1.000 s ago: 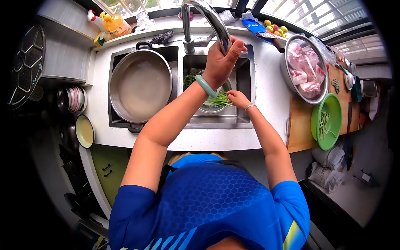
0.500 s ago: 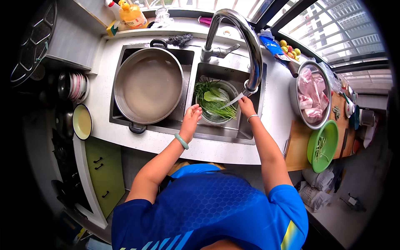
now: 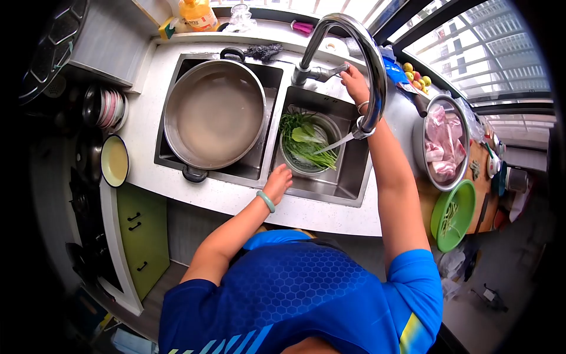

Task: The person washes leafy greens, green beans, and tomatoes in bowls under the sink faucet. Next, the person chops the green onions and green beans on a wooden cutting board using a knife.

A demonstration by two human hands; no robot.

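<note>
My right hand [image 3: 356,85] reaches past the tall chrome faucet [image 3: 378,65], its fingers closed on the end of the faucet handle [image 3: 322,74]. Water still streams from the spout into a metal bowl [image 3: 334,127] in the right basin of the sink [image 3: 352,168]. Leafy greens [image 3: 302,137] and thin green stalks lie in that bowl, some hanging over its rim. My left hand [image 3: 278,182] hovers by the sink's front edge, just below the bowl. Its fingers are loosely apart and hold nothing.
A large two-handled pot [image 3: 215,121] of cloudy water fills the left basin. To the right stand a metal basin [image 3: 418,147] of raw meat and a green colander [image 3: 468,203] with cut stalks. An enamel bowl [image 3: 115,162] sits at the left edge.
My right hand has gone from beside the spout up to the faucet handle. My left hand has drawn back slightly toward me, away from the bowl. The view has shifted a little.
</note>
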